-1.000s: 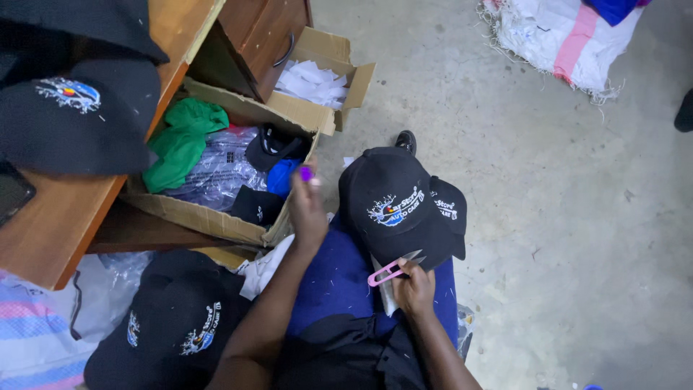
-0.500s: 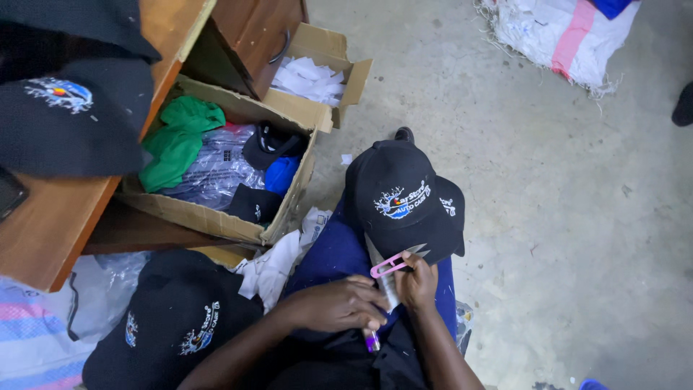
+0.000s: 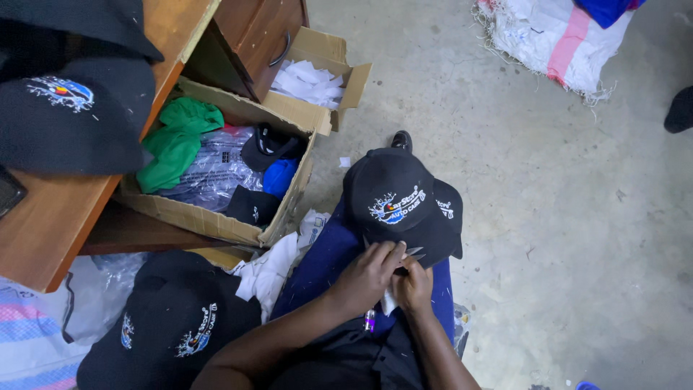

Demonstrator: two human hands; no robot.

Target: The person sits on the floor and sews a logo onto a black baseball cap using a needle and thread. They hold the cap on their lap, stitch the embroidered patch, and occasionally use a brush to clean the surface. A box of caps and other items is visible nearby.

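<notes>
Black embroidered cap (image 3: 395, 206) sits on our knee, brim toward our hands.

We keep the left hand (image 3: 368, 274) pinching the brim edge and the right hand (image 3: 413, 283) closed on small snips (image 3: 413, 253) (blades barely showing), cutting close; beyond, a cardboard box (image 3: 216, 220), wooden tabletop (image 3: 54, 224), concrete floor (image 3: 548, 217).

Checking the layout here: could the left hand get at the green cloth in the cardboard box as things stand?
Probably yes. The green cloth lies uncovered on top in the open cardboard box beside the knee, nothing over it, though the left hand is now at the black cap.
</notes>
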